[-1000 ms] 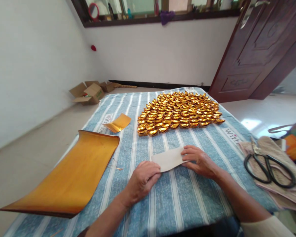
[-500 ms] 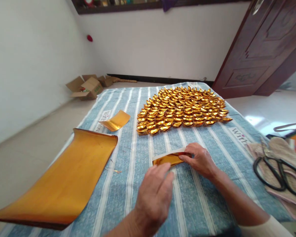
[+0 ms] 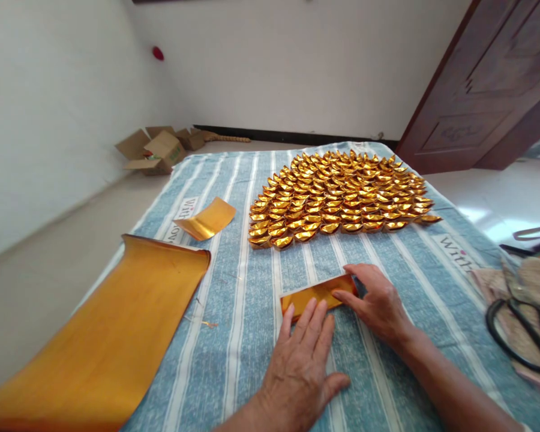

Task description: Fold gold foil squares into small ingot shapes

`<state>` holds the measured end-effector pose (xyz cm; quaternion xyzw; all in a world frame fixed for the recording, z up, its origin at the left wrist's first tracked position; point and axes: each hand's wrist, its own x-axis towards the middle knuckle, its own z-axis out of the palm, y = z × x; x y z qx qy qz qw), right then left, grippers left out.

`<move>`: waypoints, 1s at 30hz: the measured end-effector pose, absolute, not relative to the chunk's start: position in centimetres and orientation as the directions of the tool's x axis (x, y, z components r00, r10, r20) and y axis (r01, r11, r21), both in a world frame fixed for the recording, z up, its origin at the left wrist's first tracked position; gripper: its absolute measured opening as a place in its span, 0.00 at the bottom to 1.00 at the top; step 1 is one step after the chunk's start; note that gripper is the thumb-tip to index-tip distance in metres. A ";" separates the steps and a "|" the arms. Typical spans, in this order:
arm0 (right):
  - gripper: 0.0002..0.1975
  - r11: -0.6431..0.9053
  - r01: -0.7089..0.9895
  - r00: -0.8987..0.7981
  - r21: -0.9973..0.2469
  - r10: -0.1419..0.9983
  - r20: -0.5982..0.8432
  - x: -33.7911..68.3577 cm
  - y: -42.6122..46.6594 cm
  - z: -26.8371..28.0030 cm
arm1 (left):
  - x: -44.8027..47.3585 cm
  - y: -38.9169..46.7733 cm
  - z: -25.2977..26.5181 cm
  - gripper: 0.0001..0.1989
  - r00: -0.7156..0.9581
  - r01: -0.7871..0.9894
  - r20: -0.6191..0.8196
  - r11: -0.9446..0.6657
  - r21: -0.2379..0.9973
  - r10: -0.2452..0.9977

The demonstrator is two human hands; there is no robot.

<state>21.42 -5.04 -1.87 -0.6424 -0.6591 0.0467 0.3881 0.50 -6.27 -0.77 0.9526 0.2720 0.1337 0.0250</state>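
A small folded sheet of gold foil paper (image 3: 317, 294) lies on the striped blue cloth, its shiny side up. My left hand (image 3: 299, 360) rests flat with fingers spread, the fingertips on the paper's near edge. At the paper's right end, my right hand (image 3: 378, 303) pinches it between thumb and fingers. Beyond both hands stand rows of folded gold paper ingots (image 3: 337, 195). To the left is a large stack of gold foil sheets (image 3: 103, 336), its ends curling. A smaller curved gold sheet (image 3: 207, 219) lies behind that stack.
Black-handled scissors (image 3: 522, 330) lie on a pinkish cloth at the right edge. The striped cloth (image 3: 216, 372) covers the work surface. On the floor at the far left sits an open cardboard box (image 3: 155, 153). A dark red door (image 3: 477, 96) stands at the back right.
My left hand has come down flat onto the near edge of the folded paper, which now looks flatter. My right hand keeps its pinch. The view has tilted down slightly.
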 end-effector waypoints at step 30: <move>0.05 0.219 0.870 0.025 -0.442 0.876 0.482 21.4 -4.9 -2.4 | 0.6 -5.4 -1.3 0.33 0.824 0.511 0.229 -0.854 0.092 0.518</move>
